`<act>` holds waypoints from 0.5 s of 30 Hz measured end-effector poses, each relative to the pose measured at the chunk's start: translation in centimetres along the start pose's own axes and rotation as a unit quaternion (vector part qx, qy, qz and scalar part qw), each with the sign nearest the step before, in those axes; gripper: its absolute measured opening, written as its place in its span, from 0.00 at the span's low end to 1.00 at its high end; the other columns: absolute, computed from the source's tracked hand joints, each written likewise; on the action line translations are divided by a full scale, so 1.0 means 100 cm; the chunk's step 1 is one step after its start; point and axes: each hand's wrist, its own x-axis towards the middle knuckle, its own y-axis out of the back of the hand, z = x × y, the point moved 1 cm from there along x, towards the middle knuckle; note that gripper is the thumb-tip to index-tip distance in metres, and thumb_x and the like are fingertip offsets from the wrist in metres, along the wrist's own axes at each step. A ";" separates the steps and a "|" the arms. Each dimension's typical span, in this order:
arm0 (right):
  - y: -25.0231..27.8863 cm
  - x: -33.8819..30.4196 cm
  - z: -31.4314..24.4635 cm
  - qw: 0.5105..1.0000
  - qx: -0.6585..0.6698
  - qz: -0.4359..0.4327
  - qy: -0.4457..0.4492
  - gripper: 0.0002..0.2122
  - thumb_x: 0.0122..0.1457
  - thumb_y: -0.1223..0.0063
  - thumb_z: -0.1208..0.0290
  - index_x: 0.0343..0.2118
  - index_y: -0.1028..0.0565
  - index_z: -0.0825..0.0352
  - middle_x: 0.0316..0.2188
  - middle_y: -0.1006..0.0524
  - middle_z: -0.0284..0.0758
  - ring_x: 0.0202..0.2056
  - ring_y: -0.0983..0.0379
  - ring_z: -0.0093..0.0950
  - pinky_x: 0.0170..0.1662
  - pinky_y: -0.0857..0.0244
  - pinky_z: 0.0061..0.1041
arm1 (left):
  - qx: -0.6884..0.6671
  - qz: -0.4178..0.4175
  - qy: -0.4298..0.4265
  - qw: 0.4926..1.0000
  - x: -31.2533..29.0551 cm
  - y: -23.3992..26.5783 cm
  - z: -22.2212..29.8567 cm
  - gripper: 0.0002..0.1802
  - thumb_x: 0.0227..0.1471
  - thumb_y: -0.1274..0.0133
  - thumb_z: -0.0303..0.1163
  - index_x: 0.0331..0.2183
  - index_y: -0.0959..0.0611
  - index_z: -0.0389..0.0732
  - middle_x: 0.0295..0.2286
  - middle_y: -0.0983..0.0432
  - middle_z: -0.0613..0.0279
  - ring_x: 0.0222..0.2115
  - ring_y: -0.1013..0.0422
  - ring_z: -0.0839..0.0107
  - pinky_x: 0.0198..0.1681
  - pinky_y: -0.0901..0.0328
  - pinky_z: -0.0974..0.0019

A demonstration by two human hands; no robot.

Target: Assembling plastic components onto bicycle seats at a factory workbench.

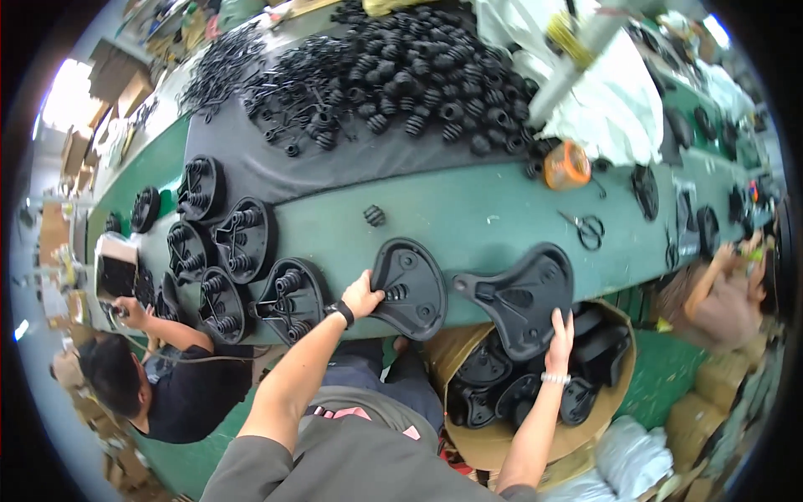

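Note:
My left hand (pixel 363 296) is closed on the left edge of a black bicycle saddle (pixel 420 280), which lies underside up at the table's near edge. Its thumb rests on the saddle's inner face, and the fingers are partly hidden. With my right hand (pixel 560 341) I grip the wide end of a second black saddle (pixel 544 280). This one also shows its hollow underside, its nose pointing left toward the first saddle. It overlaps the table edge above a cardboard box (pixel 623 368) of more saddles. A single black coil spring (pixel 374 216) lies beyond my left hand.
Left of me stand several saddles with springs and frames fitted (pixel 244 238). At the back, black springs (pixel 418 71) are heaped beside wire parts (pixel 222 71). Scissors (pixel 590 233) and an orange tub (pixel 567 165) lie right. One co-worker (pixel 180 389) sits left, another (pixel 723 301) far right.

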 end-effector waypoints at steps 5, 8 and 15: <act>-0.126 0.119 -0.049 0.983 -0.062 -0.173 -0.013 0.30 0.67 0.43 0.63 0.66 0.39 0.74 0.58 0.27 0.38 0.55 0.28 0.28 0.59 0.35 0.27 | -0.025 0.050 -0.056 0.997 -0.014 -0.005 -0.006 0.34 0.54 0.41 0.38 0.59 0.31 0.35 0.46 0.22 0.38 0.48 0.26 0.43 0.53 0.32 0.47; -0.164 0.148 -0.052 0.988 -0.032 -0.140 -0.054 0.33 0.65 0.40 0.62 0.67 0.40 0.71 0.59 0.28 0.37 0.55 0.28 0.29 0.58 0.33 0.30 | -0.024 0.053 -0.063 0.996 -0.017 -0.002 -0.003 0.33 0.54 0.40 0.36 0.58 0.30 0.36 0.46 0.22 0.42 0.48 0.27 0.46 0.52 0.32 0.47; -0.237 0.154 -0.017 0.872 -0.421 -0.239 -0.075 0.31 0.63 0.38 0.61 0.63 0.33 0.75 0.57 0.25 0.40 0.57 0.30 0.32 0.61 0.36 0.30 | -0.039 0.065 -0.073 0.994 -0.019 -0.001 -0.003 0.32 0.53 0.41 0.33 0.58 0.29 0.36 0.47 0.23 0.48 0.48 0.28 0.50 0.53 0.34 0.50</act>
